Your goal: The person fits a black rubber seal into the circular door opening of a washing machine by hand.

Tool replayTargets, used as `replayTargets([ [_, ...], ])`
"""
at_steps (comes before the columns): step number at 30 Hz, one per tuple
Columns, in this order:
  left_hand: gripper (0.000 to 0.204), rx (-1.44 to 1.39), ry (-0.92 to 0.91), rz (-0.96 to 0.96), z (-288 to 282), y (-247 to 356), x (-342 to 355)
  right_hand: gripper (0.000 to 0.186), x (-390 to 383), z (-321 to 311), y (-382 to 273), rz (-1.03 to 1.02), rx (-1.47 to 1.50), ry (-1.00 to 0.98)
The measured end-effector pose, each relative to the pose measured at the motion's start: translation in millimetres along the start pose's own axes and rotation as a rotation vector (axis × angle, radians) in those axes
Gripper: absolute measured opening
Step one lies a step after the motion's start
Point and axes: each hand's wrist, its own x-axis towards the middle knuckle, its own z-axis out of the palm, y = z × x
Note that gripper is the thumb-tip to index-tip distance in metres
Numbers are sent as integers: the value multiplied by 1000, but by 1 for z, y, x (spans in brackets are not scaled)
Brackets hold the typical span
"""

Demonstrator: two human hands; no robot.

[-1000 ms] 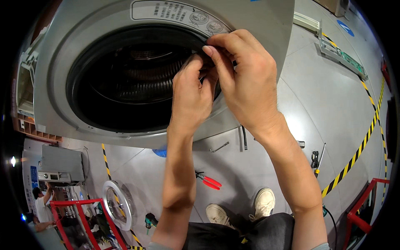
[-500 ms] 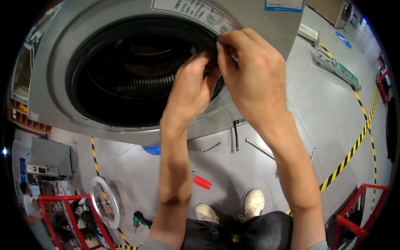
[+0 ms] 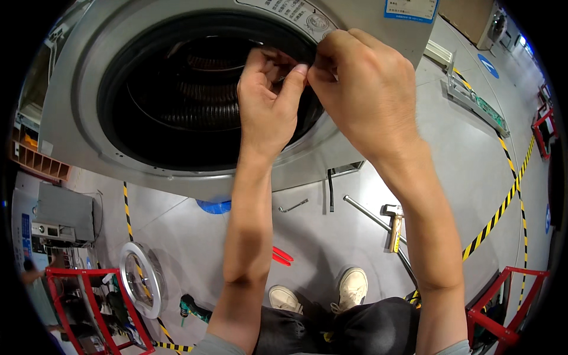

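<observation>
A grey washing machine fills the upper left, its round front opening rimmed by a black rubber door gasket. Inside shows the dark ribbed drum. At the right edge of the opening, my right hand pinches the gasket, thumb and fingers together; the fingertips are partly hidden. My left hand reaches just inside the opening, fingers curled and thumb against the gasket beside the right fingertips. What lies under the curled fingers is partly hidden.
On the floor lie a hammer, a long metal bar, red-handled pliers, a small wrench and a green-black drill. A round washer door is at left, red frames nearby, and a circuit-board panel at right.
My left hand has shifted inward and up, its thumb now showing against the gasket. My right hand stays at the rim. The view has moved slightly, bringing the hammer into sight.
</observation>
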Motion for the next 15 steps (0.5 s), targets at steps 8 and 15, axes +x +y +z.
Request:
replayTargets([
  [8,18,313,95,145,12,0,3,22,-3,10,8,4,-59,176],
  [15,22,360,146,152,14,-6,-4,9,-10,-6,2,73,-18,45],
])
